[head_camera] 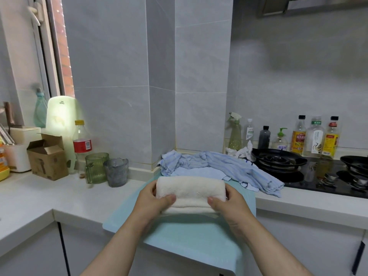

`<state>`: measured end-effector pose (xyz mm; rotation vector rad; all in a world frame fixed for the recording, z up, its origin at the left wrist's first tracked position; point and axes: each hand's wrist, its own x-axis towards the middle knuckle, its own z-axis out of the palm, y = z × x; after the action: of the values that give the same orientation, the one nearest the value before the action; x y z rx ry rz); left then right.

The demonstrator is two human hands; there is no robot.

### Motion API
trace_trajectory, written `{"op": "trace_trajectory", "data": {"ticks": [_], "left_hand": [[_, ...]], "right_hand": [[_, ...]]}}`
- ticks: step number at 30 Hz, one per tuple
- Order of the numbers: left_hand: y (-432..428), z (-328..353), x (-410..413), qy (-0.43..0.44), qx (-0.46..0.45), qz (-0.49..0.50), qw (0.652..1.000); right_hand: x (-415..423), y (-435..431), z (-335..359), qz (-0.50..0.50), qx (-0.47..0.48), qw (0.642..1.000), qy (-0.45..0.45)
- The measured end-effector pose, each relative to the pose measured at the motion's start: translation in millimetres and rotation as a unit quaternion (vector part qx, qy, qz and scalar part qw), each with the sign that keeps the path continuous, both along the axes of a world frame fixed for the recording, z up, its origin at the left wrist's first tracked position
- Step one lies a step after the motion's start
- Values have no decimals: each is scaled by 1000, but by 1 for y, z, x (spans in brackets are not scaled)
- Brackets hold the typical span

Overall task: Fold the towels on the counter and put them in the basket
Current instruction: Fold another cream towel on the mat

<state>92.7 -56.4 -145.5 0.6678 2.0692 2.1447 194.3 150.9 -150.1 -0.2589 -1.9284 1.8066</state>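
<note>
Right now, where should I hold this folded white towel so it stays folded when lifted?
Take the white towel by its two short ends, left hand and right hand from either side, thumbs on top. It's a long, soft stack of layers, so pinching both ends should keep it folded.

Domestic kitchen: gas hob [278, 160] set in a pale counter [39, 194]; oil and sauce bottles [314, 136] against grey wall tiles [119, 76]; knife block [22, 134] by the window [57, 46].
</note>
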Motion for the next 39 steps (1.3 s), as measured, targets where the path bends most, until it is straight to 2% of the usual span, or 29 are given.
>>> {"op": "trace_trajectory", "data": {"ticks": [5,8,10,14,17,20,28,39], "left_hand": [[5,-10,-15,-71,77,-64,992],[7,-13,-19,-86,66,-82,991],[6,-18,-26,-69,53,-48,995],[6,-19,-24,10,8,-14,1000],[7,-18,-19,18,-2,3,1000],[8,-17,-19,14,-16,8,1000],[6,-19,-27,-103,69,-33,992],[8,-22,-35,-126,87,-46,987]], "right_hand": [[-19,-6,-10,20,-82,996,42],[-24,1,-14,39,-121,991,38],[-26,3,-15,36,-142,989,28],[-28,2,-15,32,-92,995,28],[-27,0,-17,28,-70,996,38],[-26,-2,-17,33,-94,994,47],[-23,1,-10,66,-162,985,-3],[-22,-4,-8,51,-173,983,19]]}}
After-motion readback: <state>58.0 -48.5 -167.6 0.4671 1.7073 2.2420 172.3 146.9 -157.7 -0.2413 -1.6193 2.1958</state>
